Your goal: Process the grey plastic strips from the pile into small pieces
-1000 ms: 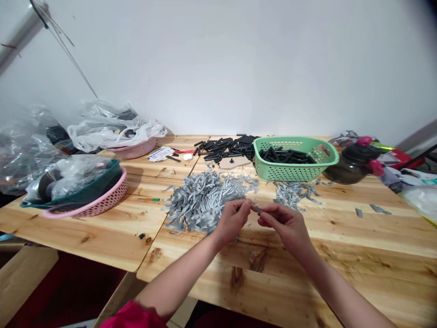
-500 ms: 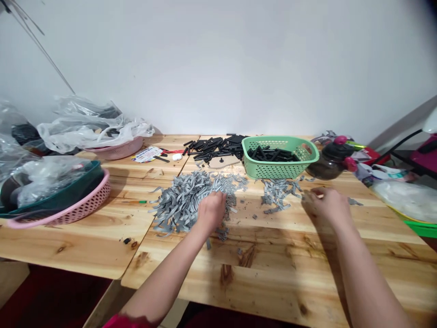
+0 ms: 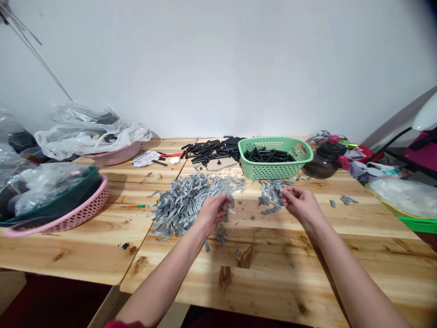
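My left hand (image 3: 212, 213) rests at the right edge of a large heap of flat grey strips (image 3: 179, 205), with its fingers among them. My right hand (image 3: 301, 203) is pinched at the edge of a smaller heap of the same grey strips (image 3: 271, 196). Whether a strip lies between its fingertips is hidden. Small grey bits are scattered on the wooden table (image 3: 273, 269) around both hands.
A green perforated basket (image 3: 275, 171) holding black tubes stands behind the hands, with loose black tubes (image 3: 208, 151) to its left. A pink basket (image 3: 71, 216) and plastic bags (image 3: 92, 136) sit at left. A dark jar with pink fittings (image 3: 324, 164) stands at right.
My right hand has moved left from beyond the smaller heap to its edge. My left hand stays at the large heap. The view has shifted slightly.
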Tool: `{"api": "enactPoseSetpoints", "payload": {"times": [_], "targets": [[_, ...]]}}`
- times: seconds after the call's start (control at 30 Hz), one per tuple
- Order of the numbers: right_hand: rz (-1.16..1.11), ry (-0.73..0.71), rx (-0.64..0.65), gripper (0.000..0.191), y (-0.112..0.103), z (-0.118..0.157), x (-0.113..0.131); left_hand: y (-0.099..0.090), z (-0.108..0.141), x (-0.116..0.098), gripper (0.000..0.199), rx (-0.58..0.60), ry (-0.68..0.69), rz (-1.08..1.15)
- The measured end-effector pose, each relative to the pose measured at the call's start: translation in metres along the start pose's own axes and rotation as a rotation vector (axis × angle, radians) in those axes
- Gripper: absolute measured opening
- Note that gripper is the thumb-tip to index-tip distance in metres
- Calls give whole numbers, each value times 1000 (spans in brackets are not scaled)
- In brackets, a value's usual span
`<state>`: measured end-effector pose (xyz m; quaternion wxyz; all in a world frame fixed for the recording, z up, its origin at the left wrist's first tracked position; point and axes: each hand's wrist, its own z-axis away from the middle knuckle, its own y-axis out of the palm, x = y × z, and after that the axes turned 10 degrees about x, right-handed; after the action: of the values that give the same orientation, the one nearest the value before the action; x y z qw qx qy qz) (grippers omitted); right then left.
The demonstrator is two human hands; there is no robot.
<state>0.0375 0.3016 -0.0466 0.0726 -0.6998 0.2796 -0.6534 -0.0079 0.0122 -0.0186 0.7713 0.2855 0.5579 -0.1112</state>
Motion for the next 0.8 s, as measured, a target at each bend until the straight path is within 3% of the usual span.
{"api": "enactPoseSetpoints", "payload": {"times": [0.17, 0.23, 0.37, 0.5, 0.6, 0.7, 0.8], "targets": [[-611, 2, 248, 37, 34, 15, 28, 18, 9, 8, 41, 87, 11, -45], [-698, -8, 319, 30, 47, 24, 40, 22, 10, 11, 42, 78, 43, -95], [-657, -144, 383, 19, 64, 42, 56, 24, 13, 10, 41, 65, 112, -141], [-549, -302, 424, 6, 72, 51, 62, 25, 18, 6, 41, 126, 164, -145], [-486, -387, 435, 7, 74, 53, 63, 27, 21, 5, 39, 146, 166, -127], [-465, -387, 459, 7, 74, 54, 63, 28, 22, 5, 38, 131, 154, -92], [-518, -287, 465, 5, 76, 55, 63, 28, 21, 5, 37, 73, 162, -82]]}}
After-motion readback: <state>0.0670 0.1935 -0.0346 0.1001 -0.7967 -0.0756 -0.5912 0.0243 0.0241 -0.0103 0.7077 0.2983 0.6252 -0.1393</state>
